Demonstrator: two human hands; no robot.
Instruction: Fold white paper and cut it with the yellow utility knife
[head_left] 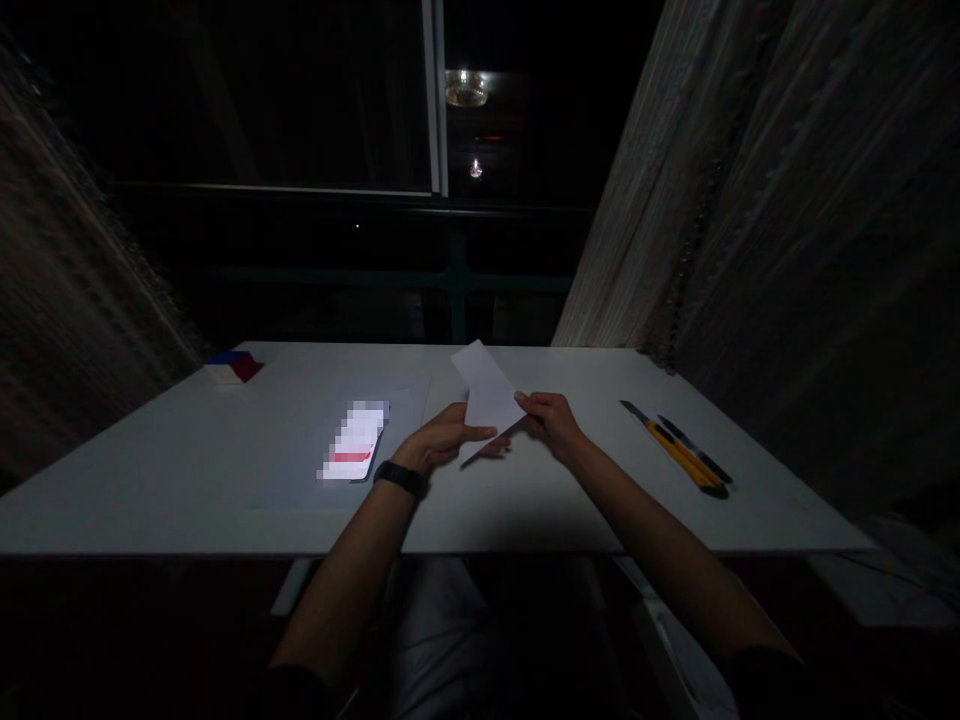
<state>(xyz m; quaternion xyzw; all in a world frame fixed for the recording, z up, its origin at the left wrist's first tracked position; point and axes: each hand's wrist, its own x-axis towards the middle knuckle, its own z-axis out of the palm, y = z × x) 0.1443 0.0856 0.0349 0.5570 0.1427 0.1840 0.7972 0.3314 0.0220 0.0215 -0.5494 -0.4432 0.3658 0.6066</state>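
Observation:
A folded piece of white paper [491,390] is held up over the middle of the table, between my two hands. My left hand [454,438] grips its lower left part, thumb across the front and fingers behind. At the paper's right corner, my right hand [550,416] pinches it between thumb and fingers. A dark band [400,478] circles my left wrist. Left of that hand lies a phone [354,442] with a lit, blurred-out screen, resting on flat white paper sheets [292,480].
On the right of the white table [525,525] lie a yellow cutter knife [679,452] and a dark pen [696,448]. A puzzle cube [231,367] sits at the back left. Curtains [637,180] hang on both sides of the dark window behind the table.

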